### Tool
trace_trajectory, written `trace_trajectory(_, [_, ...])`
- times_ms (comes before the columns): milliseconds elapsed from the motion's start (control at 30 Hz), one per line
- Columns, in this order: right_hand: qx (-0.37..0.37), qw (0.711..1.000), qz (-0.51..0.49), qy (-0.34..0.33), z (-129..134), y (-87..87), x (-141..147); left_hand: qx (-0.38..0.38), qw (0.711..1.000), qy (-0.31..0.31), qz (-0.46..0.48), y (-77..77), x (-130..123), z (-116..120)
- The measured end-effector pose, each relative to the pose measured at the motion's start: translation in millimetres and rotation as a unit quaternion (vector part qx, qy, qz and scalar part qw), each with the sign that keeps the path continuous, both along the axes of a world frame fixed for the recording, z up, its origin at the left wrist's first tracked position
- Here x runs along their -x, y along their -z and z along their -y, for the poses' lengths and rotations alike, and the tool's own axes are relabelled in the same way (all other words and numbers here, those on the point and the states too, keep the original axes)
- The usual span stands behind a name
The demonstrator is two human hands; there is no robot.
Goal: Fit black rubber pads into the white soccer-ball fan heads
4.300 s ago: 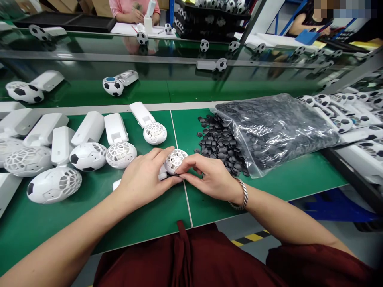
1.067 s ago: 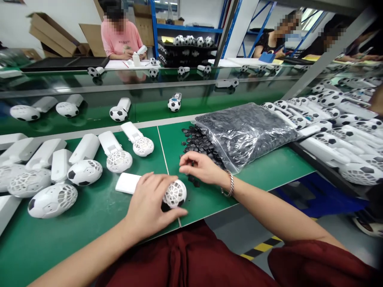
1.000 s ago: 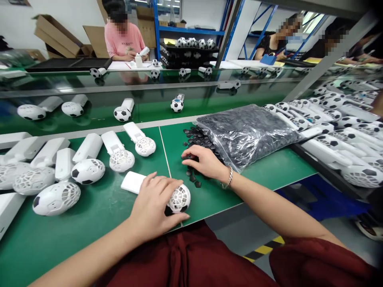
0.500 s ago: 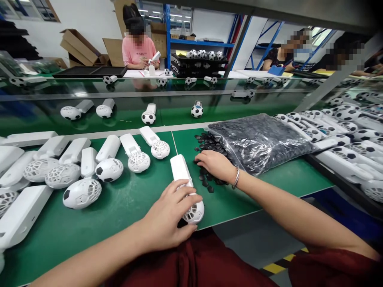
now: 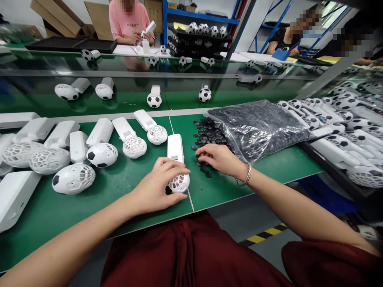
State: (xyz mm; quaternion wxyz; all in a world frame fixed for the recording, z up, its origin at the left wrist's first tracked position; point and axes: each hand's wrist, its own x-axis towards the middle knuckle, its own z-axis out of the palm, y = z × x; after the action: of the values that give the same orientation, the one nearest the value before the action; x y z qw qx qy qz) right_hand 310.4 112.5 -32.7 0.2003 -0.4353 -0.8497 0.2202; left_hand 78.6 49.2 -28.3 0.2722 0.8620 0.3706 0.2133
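Ball unit (image 5: 175, 147) lies on the green bench (image 5: 119, 175) within the left hand (image 5: 157, 183), whose fingers curl around the latticed ball end. Its white handle points away from those fingers, toward the far side. Ahead and to the right of them, the right hand (image 5: 223, 159) dips to the black chips (image 5: 209, 131), its fingers set narrow; I cannot tell whether they hold a chip.

Beyond both sets of fingers, a pale rail (image 5: 119, 116) borders the bench, and past it a dark glossy strip (image 5: 179, 101) carries more units. Farther off, a person in pink (image 5: 131, 24) sits near a blue shelf (image 5: 203, 18).

The bench's near edge runs just below the left thumb and slants away to the right beneath the right forearm. Green surface shows left of the left fingers, as far as the other units (image 5: 103, 154), and in a slim gap between the two sets of fingers. A clear bag (image 5: 263, 127) hems in the right fingers on their far right; well beyond it, a loaded black tray (image 5: 329, 168) juts past the near edge.
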Motion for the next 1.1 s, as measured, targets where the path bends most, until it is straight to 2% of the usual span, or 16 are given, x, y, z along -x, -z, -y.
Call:
trace_trajectory(67, [-0.077, 0.997, -0.023, -0.006, 7.6, -1.4, 2.3, 0.004, 1.0, -0.015, 0.016, 4.6, -2.8, 0.5])
trace_trajectory(133, [-0.093, 0.993, -0.062, -0.023, 18.4, -4.3, 5.2, 0.008, 1.0, -0.017, 0.021, 7.4, -3.7, 1.2])
trace_trajectory(300, [0.003, 0.988, -0.125, -0.085, 51.1, -4.2, 16.6, 0.0, 1.0, -0.008, 0.016, 10.9, -1.8, 1.8])
trace_trajectory(433, [0.012, 0.977, -0.172, -0.129, 63.7, 4.3, 28.2, 0.0, 1.0, -0.001, 0.01, 13.0, -1.2, 1.7])
trace_trajectory(533, [0.016, 0.975, -0.188, -0.113, 61.9, 7.0, 34.5, 0.009, 1.0, 0.003, 0.012, 12.2, -1.9, 2.1])
trace_trajectory(867, [0.137, 0.972, -0.185, -0.055, 49.2, -1.0, 40.5, 0.053, 0.998, -0.018, 0.029, 6.3, -4.7, 3.1])
trace_trajectory(967, [0.174, 0.959, -0.219, -0.051, 50.6, 2.9, 41.2, 0.063, 0.997, -0.014, 0.034, 6.7, -3.5, 2.5])
trace_trajectory(1100, [0.241, 0.927, -0.285, -0.038, 54.1, 14.9, 44.0, 0.067, 0.997, -0.015, 0.034, 6.6, -4.7, 3.5])
